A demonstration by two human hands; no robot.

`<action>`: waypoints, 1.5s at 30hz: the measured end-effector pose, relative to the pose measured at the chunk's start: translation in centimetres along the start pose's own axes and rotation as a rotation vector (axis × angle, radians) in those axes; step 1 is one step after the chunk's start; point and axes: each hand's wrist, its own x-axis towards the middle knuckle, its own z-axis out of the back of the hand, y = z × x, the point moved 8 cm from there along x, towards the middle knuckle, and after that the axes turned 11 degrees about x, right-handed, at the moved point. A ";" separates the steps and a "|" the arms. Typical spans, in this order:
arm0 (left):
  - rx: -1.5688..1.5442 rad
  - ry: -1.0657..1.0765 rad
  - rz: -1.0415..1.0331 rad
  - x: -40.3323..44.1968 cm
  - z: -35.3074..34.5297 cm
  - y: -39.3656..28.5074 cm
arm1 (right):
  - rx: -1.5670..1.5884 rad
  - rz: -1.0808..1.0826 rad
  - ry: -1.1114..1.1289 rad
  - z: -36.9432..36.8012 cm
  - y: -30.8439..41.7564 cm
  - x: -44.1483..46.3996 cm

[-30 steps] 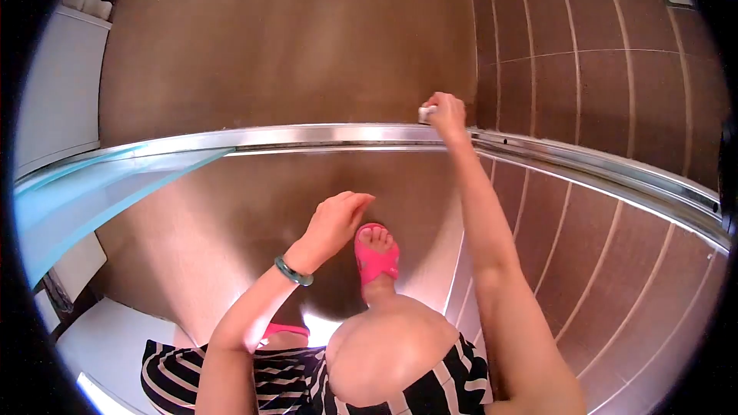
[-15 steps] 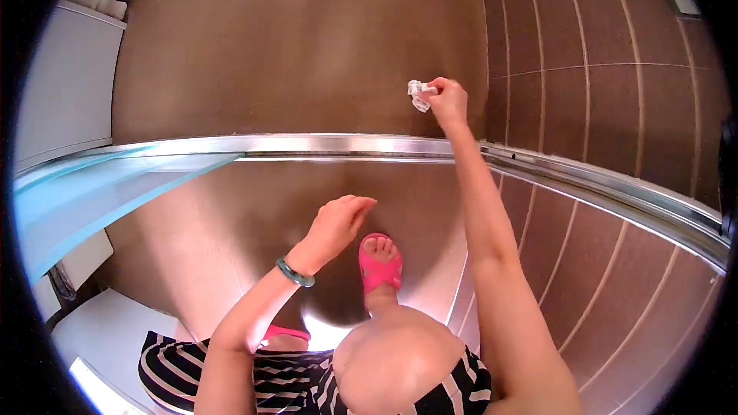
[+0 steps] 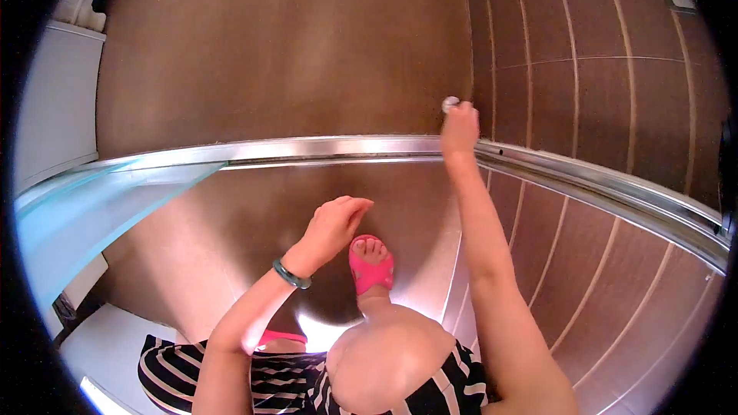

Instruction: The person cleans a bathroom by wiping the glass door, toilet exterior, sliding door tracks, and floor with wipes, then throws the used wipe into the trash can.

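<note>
My right hand (image 3: 460, 129) is closed on a crumpled white tissue (image 3: 450, 104), which pokes out past the fingers. The hand is low, just beyond the metal track (image 3: 338, 146) and close to the corner where floor and tiled wall meet. My left hand (image 3: 336, 224) holds nothing and hangs in the air on the near side of the track. Its fingers are stretched out to the right, side by side, with the thumb below them. A dark green bangle (image 3: 292, 274) circles the left wrist.
A glass panel (image 3: 115, 211) stands along the track at left. Brown tiled wall (image 3: 553, 84) rises on the right. A white cabinet side (image 3: 61, 100) is at far left. My foot in a pink slipper (image 3: 372, 269) stands before the track.
My right hand has moved right and slightly nearer with the tissue, toward the wall corner, and its wrist has turned. My left hand has hardly moved. The view has shifted slightly.
</note>
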 end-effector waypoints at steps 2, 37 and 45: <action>-0.015 -0.024 -0.006 -0.1 0.0 0.3 | -0.018 -0.196 0.040 -0.1 -3.3 0.3; 0.195 0.206 0.020 -3.2 -3.1 0.3 | 0.907 0.424 -0.025 -2.7 24.8 -3.2; 0.318 0.269 0.115 -7.8 0.4 6.0 | 0.236 -0.012 -0.195 -1.9 1.4 1.4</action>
